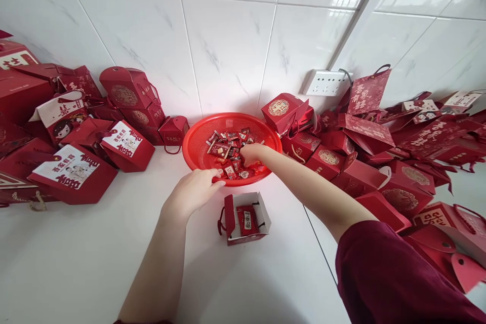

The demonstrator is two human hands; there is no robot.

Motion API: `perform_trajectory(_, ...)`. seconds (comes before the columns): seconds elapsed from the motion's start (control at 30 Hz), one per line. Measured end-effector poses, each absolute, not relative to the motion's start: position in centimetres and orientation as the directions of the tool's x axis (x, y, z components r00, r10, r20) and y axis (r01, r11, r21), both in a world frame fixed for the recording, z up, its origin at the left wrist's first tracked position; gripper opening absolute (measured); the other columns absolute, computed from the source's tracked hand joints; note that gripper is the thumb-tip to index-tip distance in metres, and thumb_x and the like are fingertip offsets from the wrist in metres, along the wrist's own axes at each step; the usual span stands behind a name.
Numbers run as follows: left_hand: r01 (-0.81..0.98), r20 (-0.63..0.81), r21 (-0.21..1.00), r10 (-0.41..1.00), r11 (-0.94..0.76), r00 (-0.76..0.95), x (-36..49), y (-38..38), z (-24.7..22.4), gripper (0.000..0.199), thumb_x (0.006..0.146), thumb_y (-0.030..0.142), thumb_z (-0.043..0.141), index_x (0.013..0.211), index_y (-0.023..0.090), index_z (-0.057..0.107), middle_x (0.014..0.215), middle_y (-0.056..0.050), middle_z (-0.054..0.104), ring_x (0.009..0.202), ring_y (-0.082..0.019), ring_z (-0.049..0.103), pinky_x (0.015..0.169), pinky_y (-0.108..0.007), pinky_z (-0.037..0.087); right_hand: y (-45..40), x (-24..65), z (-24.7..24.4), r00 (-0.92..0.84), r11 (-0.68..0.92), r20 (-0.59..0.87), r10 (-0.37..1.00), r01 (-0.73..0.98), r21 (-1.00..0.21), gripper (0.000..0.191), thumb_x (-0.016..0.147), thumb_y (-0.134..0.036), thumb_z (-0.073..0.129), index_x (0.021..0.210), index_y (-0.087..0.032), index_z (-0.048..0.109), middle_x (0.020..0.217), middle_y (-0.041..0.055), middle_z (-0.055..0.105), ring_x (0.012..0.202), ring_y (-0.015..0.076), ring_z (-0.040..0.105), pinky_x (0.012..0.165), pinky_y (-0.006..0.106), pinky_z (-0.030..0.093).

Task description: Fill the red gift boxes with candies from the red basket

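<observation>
A round red plastic basket (193,136) with perforated sides holds many small wrapped candies (230,149). My left hand (195,190) is at the basket's front left rim, its fingers closed on that rim. My right hand (252,154) reaches down among the candies on the right side; its fingers are bent together, and whatever they pinch is hidden. In front of the basket stands an open red gift box (246,239) with a white inside, a cord at its left, and a red packet (247,220) lying in it.
Red gift boxes (127,144) are piled at the left, and more red boxes (326,157) crowd the right side. A white power strip (326,82) is against the tiled wall behind the white table (144,243).
</observation>
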State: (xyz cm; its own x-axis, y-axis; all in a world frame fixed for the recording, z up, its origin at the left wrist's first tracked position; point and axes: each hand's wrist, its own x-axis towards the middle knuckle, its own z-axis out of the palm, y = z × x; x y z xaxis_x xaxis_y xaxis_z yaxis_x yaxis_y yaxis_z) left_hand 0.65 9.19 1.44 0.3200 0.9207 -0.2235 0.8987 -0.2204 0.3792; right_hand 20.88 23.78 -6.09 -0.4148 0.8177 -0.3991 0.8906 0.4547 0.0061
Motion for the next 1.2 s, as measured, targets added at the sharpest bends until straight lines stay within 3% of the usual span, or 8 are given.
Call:
perform_trajectory(0.2, 0.909, -0.184, 0.342, 0.931, -0.24, 0.315, 0.7, 9.0, 1.1, 0.03, 0.091, 0.044, 0.046, 0.092, 0.023, 0.067, 0.091, -0.006, 0.073, 0.082, -0.024, 0.065, 0.064, -0.03, 0.038, 21.5, 22.2, -3.3, -0.363, 0.358, -0.212, 0.907, 0.932, -0.064, 0.026, 0.078, -0.035, 0.064, 0.099, -0.02, 0.066, 0.102, 0.0095, 0.071, 0.091, 0.0256, 0.066, 0.068, 0.029, 0.046)
perform_trajectory(0.33, 0.896, -0.12, 0.37, 0.944, -0.245, 0.307, 1.2, 8.6, 1.6, 0.034, 0.092, 0.048, 0.044, 0.082, 0.022, 0.064, 0.075, -0.004, 0.069, 0.07, -0.022, 0.062, 0.06, -0.029, 0.036, 17.1, 23.0, -1.1, -0.3, 0.296, -0.006, 0.954, 0.944, -0.146, 0.025, 0.088, -0.037, 0.051, 0.108, -0.022, 0.057, 0.101, 0.0057, 0.069, 0.09, 0.0209, 0.063, 0.067, 0.026, 0.042)
perform_trajectory(0.47, 0.677, 0.07, 0.673, 0.938, -0.296, 0.341, 2.6, 7.3, 2.9, 0.046, 0.096, 0.056, 0.038, 0.079, 0.02, 0.062, 0.075, -0.002, 0.066, 0.069, -0.018, 0.061, 0.062, -0.028, 0.041, 10.2, 23.0, 1.4, -0.195, 0.322, 0.299, 0.934, 0.823, -0.469, 0.021, 0.089, -0.04, 0.051, 0.102, -0.024, 0.052, 0.07, -0.003, 0.06, 0.06, 0.014, 0.054, 0.054, 0.022, 0.036)
perform_trajectory(0.53, 0.488, 0.153, 0.812, 0.923, -0.321, 0.353, 3.5, 6.5, 3.4, 0.041, 0.093, 0.056, 0.046, 0.086, 0.02, 0.065, 0.082, -0.002, 0.067, 0.077, -0.018, 0.062, 0.068, -0.028, 0.047, 6.9, 22.6, 2.6, -0.146, 0.347, 0.388, 0.91, 0.782, -0.518, 0.018, 0.087, -0.037, 0.054, 0.099, -0.024, 0.052, 0.062, -0.0055, 0.053, 0.053, 0.0132, 0.049, 0.052, 0.022, 0.033)
perform_trajectory(0.67, 0.177, 0.188, 0.945, 0.898, -0.276, 0.397, 4.4, 5.5, 3.6, 0.032, 0.091, 0.048, 0.057, 0.086, 0.018, 0.064, 0.083, -0.003, 0.064, 0.081, -0.018, 0.061, 0.072, -0.03, 0.055, 3.0, 22.0, 3.5, -0.135, 0.416, 0.504, 0.853, 0.76, -0.5, 0.014, 0.087, -0.034, 0.056, 0.096, -0.025, 0.051, 0.062, -0.0047, 0.051, 0.051, 0.0128, 0.045, 0.053, 0.023, 0.034)
perform_trajectory(0.83, 0.038, 0.152, 0.981, 0.869, -0.192, 0.47, 4.4, 5.5, 3.5, 0.025, 0.092, 0.037, 0.058, 0.078, 0.017, 0.058, 0.076, 0.0, 0.054, 0.075, -0.014, 0.056, 0.072, -0.028, 0.056, 2.2, 22.4, 2.9, -0.172, 0.472, 0.587, 0.791, 0.782, -0.406, 0.011, 0.089, -0.03, 0.055, 0.098, -0.024, 0.053, 0.065, -0.0036, 0.053, 0.052, 0.0121, 0.045, 0.053, 0.023, 0.035)
perform_trajectory(1.03, 0.094, 0.152, 0.97, 0.861, -0.224, 0.485, 4.1, 5.9, 3.3, 0.027, 0.094, 0.035, 0.056, 0.074, 0.017, 0.055, 0.073, 0.001, 0.049, 0.074, -0.013, 0.053, 0.07, -0.025, 0.052, 2.1, 22.6, 3.1, -0.202, 0.44, 0.583, 0.787, 0.846, -0.301, 0.008, 0.09, -0.029, 0.055, 0.097, -0.024, 0.056, 0.065, -0.003, 0.057, 0.05, 0.0117, 0.047, 0.049, 0.024, 0.031)
perform_trajectory(1.2, 0.248, 0.119, 0.93, 0.86, -0.271, 0.496, 3.6, 6.0, 3.3, 0.034, 0.098, 0.039, 0.046, 0.072, 0.018, 0.051, 0.071, 0.0, 0.055, 0.072, -0.014, 0.056, 0.067, -0.027, 0.047, 1.7, 23.0, 3.4, -0.224, 0.429, 0.491, 0.842, 0.829, -0.359, 0.016, 0.092, -0.037, 0.057, 0.101, -0.024, 0.054, 0.061, -0.004, 0.057, 0.048, 0.0127, 0.05, 0.047, 0.025, 0.032)
